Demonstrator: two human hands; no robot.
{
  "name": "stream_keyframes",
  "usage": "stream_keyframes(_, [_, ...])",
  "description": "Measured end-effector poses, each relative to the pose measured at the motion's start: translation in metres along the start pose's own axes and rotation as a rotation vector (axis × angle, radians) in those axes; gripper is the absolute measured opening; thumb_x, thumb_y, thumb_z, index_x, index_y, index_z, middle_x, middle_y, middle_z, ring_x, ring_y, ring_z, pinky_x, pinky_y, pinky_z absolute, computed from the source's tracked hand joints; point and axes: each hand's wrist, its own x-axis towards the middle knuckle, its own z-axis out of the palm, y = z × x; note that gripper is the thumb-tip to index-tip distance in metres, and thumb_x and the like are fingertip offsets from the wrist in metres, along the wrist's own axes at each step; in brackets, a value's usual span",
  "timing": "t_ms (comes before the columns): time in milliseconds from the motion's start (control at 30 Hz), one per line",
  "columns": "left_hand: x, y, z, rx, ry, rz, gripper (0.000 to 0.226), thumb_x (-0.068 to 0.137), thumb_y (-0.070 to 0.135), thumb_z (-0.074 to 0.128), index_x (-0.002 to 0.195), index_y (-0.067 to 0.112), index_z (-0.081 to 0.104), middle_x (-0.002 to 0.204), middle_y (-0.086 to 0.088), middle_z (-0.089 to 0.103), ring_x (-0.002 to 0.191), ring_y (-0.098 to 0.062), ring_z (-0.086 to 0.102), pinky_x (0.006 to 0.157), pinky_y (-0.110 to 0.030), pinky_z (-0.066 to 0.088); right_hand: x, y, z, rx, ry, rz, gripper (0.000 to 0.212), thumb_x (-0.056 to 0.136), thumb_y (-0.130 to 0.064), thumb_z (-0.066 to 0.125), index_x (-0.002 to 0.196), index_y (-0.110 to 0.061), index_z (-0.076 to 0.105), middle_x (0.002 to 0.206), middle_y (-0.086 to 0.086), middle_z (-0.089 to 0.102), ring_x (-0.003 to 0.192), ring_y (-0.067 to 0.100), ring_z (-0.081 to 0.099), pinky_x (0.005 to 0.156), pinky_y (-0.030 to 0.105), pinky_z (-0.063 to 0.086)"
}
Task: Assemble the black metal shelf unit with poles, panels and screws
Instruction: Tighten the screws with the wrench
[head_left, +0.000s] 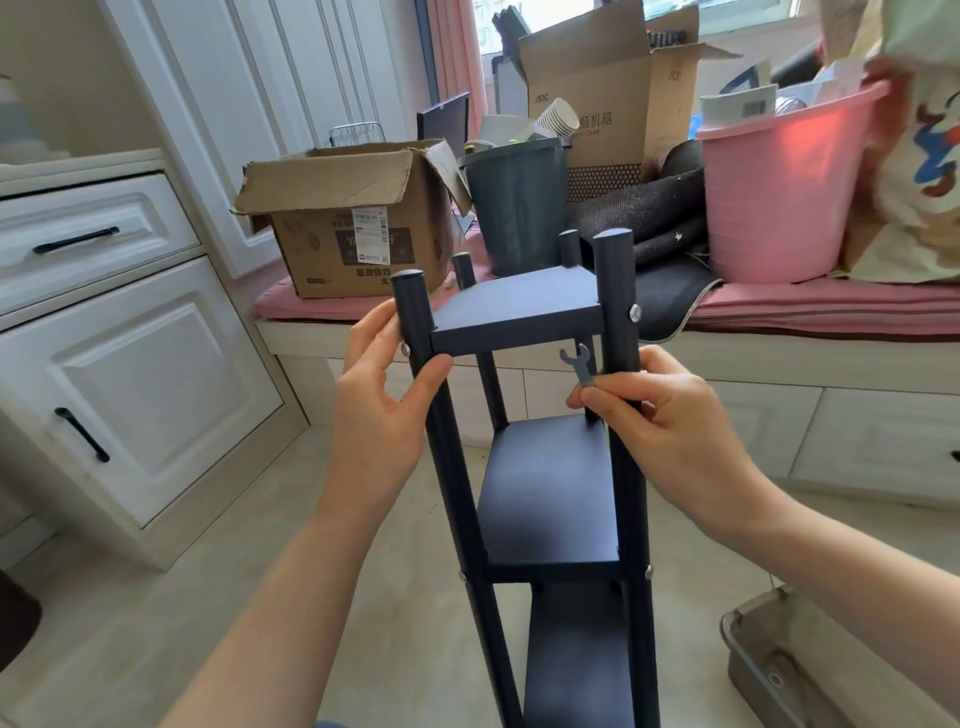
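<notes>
Open air lies between the top panel (511, 301) and middle panel (550, 488). Four poles (615, 301) fence its corners. A small wrench (577, 364) juts into the front gap at right.

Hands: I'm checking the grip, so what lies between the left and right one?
In the head view, the top panel spans between the left hand and right hand, plus a small wrench.

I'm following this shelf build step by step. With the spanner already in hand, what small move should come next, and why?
Probably bring the spanner, pinched in the right hand, up to the screw on the right front pole beside the top panel and check it is tight. The left hand already holds the left front pole, so the frame looks steadied.
</notes>
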Motion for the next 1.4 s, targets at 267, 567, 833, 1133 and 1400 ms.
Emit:
stream_keyframes(267, [-0.017, 0.035, 0.012, 0.209, 0.024, 0.274, 0.067, 0.086, -0.005, 0.063, 0.149, 0.012, 0.047, 0.153, 0.004, 0.044, 0.150, -0.011, 0.026, 0.126, -0.031, 0.013, -0.002, -0.011, 0.011, -0.082, -0.111, -0.018, 0.016, 0.090, -0.013, 0.069, 0.083, -0.023, 0.080, 0.094, -0.005, 0.053, 0.090, 0.005, 0.055, 0.079, 0.006, 0.039])
stream_keyframes(567, [-0.034, 0.035, 0.033, 0.534, -0.201, 0.323, 0.103, 0.076, 0.073, 0.055, 0.159, 0.025, 0.019, 0.168, -0.001, 0.016, 0.156, -0.018, 0.001, 0.124, -0.051, -0.003, 0.009, -0.024, 0.006, -0.070, -0.169, 0.039, 0.023, 0.093, -0.011, 0.063, 0.076, -0.022, 0.076, 0.084, -0.011, 0.059, 0.079, -0.002, 0.055, 0.069, 0.008, 0.039])
stream_keyframes(833, [-0.034, 0.042, 0.051, 0.483, -0.051, 0.152, 0.105, 0.072, 0.078, 0.043, 0.158, 0.026, 0.014, 0.168, -0.002, 0.015, 0.156, -0.023, -0.003, 0.120, -0.058, -0.003, 0.005, -0.034, 0.001, 0.148, -0.241, -0.002, 0.020, 0.094, -0.007, 0.062, 0.080, -0.011, 0.076, 0.081, 0.004, 0.073, 0.084, 0.020, 0.067, 0.086, 0.042, 0.053])
stream_keyframes(1133, [-0.017, 0.038, 0.026, 0.437, -0.028, 0.183, 0.066, 0.079, 0.066, 0.061, 0.123, 0.017, 0.059, 0.135, -0.003, 0.055, 0.143, -0.027, 0.038, 0.125, -0.052, 0.001, 0.001, -0.022, -0.009, 0.204, -0.317, -0.004, 0.019, 0.096, -0.009, 0.059, 0.094, -0.016, 0.077, 0.100, -0.007, 0.075, 0.095, 0.010, 0.069, 0.086, 0.030, 0.056])
stream_keyframes(1400, [-0.019, 0.034, 0.017, 0.496, -0.003, 0.186, 0.049, 0.093, 0.059, 0.042, 0.110, 0.018, 0.062, 0.123, -0.001, 0.060, 0.124, -0.023, 0.047, 0.119, -0.058, 0.018, 0.002, -0.004, -0.003, 0.162, -0.200, 0.089, 0.026, 0.098, -0.011, 0.058, 0.084, -0.024, 0.076, 0.079, -0.008, 0.073, 0.064, 0.003, 0.060, 0.066, 0.019, 0.055])
